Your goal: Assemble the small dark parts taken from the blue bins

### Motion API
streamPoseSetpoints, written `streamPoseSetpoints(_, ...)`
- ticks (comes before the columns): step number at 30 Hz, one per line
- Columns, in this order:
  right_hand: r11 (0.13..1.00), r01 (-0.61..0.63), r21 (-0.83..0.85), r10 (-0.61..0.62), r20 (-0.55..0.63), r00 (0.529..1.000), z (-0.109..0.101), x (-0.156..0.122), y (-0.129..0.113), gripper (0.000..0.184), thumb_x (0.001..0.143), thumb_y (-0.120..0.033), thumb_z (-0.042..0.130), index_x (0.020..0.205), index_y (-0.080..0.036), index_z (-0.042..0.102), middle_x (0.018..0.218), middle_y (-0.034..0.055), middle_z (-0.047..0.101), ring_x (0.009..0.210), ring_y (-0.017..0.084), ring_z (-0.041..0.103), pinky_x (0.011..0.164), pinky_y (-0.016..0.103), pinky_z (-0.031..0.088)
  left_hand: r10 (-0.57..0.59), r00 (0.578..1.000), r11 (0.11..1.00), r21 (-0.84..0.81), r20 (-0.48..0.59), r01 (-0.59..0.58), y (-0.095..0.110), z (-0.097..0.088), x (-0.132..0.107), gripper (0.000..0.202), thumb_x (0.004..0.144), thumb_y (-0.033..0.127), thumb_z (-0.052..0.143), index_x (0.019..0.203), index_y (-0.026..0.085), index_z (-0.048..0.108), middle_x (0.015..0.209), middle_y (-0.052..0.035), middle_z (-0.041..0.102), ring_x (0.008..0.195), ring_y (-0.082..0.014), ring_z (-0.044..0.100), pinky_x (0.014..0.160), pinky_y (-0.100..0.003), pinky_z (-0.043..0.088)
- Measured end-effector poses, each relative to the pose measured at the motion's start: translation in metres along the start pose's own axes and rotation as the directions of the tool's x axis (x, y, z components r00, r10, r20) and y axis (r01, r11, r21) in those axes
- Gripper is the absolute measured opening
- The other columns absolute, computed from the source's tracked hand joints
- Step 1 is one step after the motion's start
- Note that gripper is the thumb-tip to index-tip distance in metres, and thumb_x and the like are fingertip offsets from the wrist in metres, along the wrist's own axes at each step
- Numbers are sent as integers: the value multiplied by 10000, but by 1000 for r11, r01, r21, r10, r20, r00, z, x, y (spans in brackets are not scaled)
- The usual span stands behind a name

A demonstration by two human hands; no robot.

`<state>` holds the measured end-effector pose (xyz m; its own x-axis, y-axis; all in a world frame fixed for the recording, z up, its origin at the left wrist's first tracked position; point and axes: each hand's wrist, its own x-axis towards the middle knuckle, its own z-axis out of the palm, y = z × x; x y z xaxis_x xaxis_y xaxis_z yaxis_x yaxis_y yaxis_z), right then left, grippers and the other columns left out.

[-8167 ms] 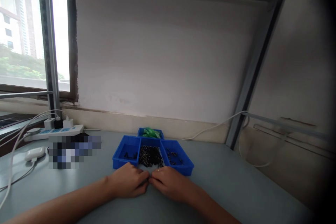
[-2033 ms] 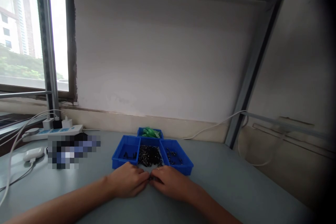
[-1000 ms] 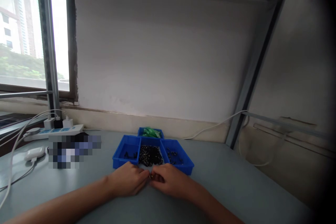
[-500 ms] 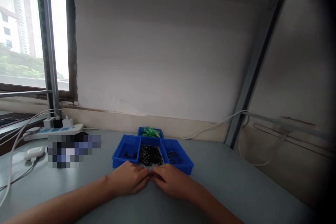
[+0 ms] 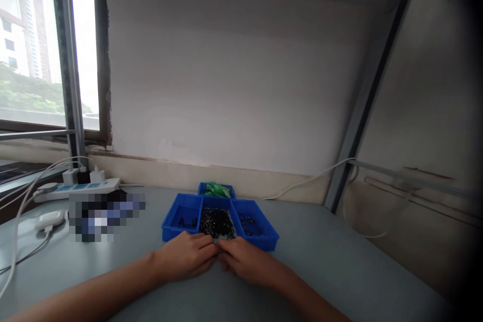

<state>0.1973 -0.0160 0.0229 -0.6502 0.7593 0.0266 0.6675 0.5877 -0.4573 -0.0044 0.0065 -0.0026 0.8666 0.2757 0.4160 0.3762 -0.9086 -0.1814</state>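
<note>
My left hand (image 5: 190, 255) and my right hand (image 5: 245, 260) meet fingertip to fingertip just in front of the blue bins. Both are closed in a pinch; whatever lies between the fingers is too small and too hidden to name. Behind them, the middle blue bin (image 5: 216, 203) holds a heap of small dark, shiny parts (image 5: 216, 222). A few dark pieces (image 5: 187, 222) lie in the left blue bin (image 5: 170, 233). Scattered small metallic parts (image 5: 251, 225) sit in the right blue bin (image 5: 269, 243).
A smaller blue bin (image 5: 200, 188) with green plastic wrapping (image 5: 217, 189) stands behind the others. To the left are a white power strip (image 5: 85, 188) with plugs and cables, a white case (image 5: 50, 220) and a pixelated object (image 5: 103, 215). A metal bed post (image 5: 362, 126) rises at right.
The right hand's fingers have shifted slightly and its thumb side has turned; the left hand has edged a little to the right. The bins have stayed in place.
</note>
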Motion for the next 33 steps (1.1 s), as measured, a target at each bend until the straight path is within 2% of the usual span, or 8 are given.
streamPoseSetpoints(5,1000,-6,6,6,-11,1000,-1,1,0,187,831,-150,420,744,-161,586,703,20,641,657,131,580,596,189,385,25,1000,1000,16,4,-25,-1,1,-1,214,947,230,363,867,152,546,815,-40,577,682,-140,559,568,-233,441)
streamPoseSetpoints(12,999,-13,41,13,8,1000,-2,1,-1,197,846,-156,414,759,-160,592,719,21,656,659,130,589,602,189,399,42,998,999,1,-38,-42,-2,3,-1,246,965,228,335,869,148,547,787,-45,571,693,-143,555,585,-235,444)
streamPoseSetpoints(17,997,11,71,-9,-24,1000,1,1,3,213,844,-154,399,742,-161,586,699,16,644,644,123,581,607,190,399,22,1000,1000,12,-13,-22,-4,2,-2,221,963,219,348,912,146,551,812,-45,568,705,-155,544,582,-246,439)
streamPoseSetpoints(23,996,15,92,-13,-15,1000,2,1,2,257,872,-176,363,740,-158,583,680,15,630,608,116,563,586,190,392,26,1000,999,27,-17,-26,-2,2,-1,217,957,224,363,882,147,551,795,-43,572,691,-153,539,574,-242,429)
streamPoseSetpoints(26,1000,2,29,-1,-31,1000,0,1,1,218,855,-170,405,728,-159,582,671,13,625,624,122,564,584,194,376,26,999,999,25,-27,-26,-1,0,0,219,949,227,366,858,146,548,785,-44,573,682,-154,541,566,-245,432)
streamPoseSetpoints(30,992,-45,-114,34,-98,995,-1,2,0,181,854,-251,479,748,-163,597,721,27,641,672,145,572,579,211,353,18,1000,1000,-16,-9,-18,1,-2,1,179,923,199,377,869,145,539,839,-55,591,726,-158,556,608,-246,448)
streamPoseSetpoints(33,993,-29,-118,19,-86,996,-1,1,-1,163,843,-269,514,766,-164,611,734,24,649,676,143,578,568,205,346,2,1000,999,-36,15,-2,2,-2,1,140,894,175,398,855,148,529,825,-52,599,726,-159,560,614,-243,442)
